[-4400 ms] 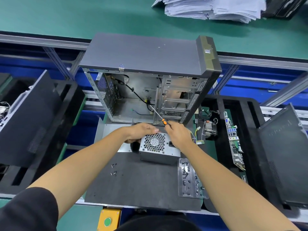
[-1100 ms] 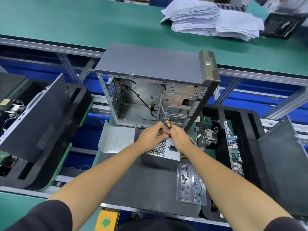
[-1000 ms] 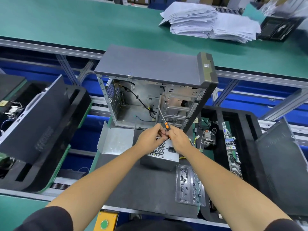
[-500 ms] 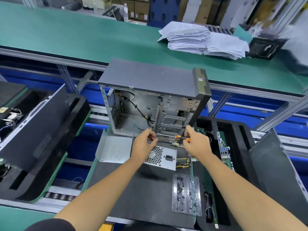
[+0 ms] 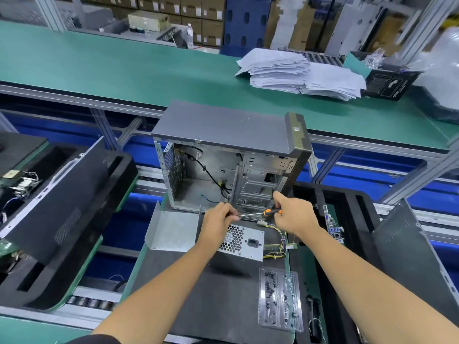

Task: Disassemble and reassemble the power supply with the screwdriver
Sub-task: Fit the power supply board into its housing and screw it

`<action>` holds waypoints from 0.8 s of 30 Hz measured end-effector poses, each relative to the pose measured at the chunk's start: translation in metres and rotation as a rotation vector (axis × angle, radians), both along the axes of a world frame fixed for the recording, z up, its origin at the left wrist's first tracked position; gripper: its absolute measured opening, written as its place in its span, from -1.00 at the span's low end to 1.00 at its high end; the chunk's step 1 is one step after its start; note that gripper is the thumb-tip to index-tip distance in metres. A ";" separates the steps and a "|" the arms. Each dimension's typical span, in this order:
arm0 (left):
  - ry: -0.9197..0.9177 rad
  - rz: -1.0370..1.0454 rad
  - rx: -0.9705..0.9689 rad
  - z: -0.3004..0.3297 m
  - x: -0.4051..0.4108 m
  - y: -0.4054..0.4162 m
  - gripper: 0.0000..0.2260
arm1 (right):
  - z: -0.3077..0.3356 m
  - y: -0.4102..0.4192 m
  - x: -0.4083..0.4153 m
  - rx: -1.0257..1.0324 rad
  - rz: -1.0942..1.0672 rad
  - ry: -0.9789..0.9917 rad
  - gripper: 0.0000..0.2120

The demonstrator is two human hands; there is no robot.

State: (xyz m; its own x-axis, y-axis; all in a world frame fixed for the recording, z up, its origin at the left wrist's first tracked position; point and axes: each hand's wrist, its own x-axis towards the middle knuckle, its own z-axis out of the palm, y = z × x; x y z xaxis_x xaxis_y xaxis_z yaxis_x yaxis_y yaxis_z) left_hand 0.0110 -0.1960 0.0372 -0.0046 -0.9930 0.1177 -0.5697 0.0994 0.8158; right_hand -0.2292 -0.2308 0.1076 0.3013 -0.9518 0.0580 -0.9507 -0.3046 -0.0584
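Factory line, green bench (image 5: pixel 124 68) far side, paper stack (image 5: pixel 298 73) on it; near side a dark mat (image 5: pixel 223 294) carries the work. Power supply (image 5: pixel 242 244) sits on the mat, fan grille and socket facing the camera, wire bundle (image 5: pixel 278 244) trailing off its right side; open PC case (image 5: pixel 231 170) stands just behind it. Right hand (image 5: pixel 295 217) grip: fingers curled round the orange handle of the screwdriver (image 5: pixel 260 214), shaft lying roughly level and pointing left. Left hand (image 5: pixel 218 223) grip: fingertips pinched on the shaft's tip end, above the power supply's top edge; whether a screw is on the tip, cannot tell. Loose metal panel (image 5: pixel 171 232) lies left of the power supply, clear screw tray (image 5: pixel 279 299) near right. Handling guess: the power supply is a stiff sheet-metal box, probably fairly heavy, smooth sides, edges possibly sharp. Best taken by the two side walls with a wide grip, not by the wires or over the grille. Wires are soft and could snag on the case.
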 end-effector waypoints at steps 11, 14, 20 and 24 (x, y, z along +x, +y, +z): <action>-0.005 0.017 0.043 -0.001 -0.001 -0.002 -0.93 | 0.010 -0.009 0.009 0.060 0.068 0.093 -0.79; 0.003 0.039 0.038 -0.002 0.000 -0.002 -0.94 | 0.016 -0.013 0.006 0.146 0.084 -0.024 -0.82; 0.024 -0.079 0.072 0.001 -0.001 -0.001 -0.93 | 0.037 -0.016 0.007 0.374 -0.017 -0.817 -0.86; 0.038 -0.090 0.060 0.001 0.000 0.000 -0.91 | 0.035 -0.014 0.024 0.369 0.021 -0.888 -0.92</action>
State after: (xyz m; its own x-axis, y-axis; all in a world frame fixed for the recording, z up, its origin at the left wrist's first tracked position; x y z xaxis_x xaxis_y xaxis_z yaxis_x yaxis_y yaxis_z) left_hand 0.0111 -0.1959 0.0379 -0.0906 -0.9941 0.0595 -0.5290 0.0987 0.8429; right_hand -0.2051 -0.2452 0.1422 0.3085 -0.9508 -0.0288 -0.5084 -0.1392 -0.8498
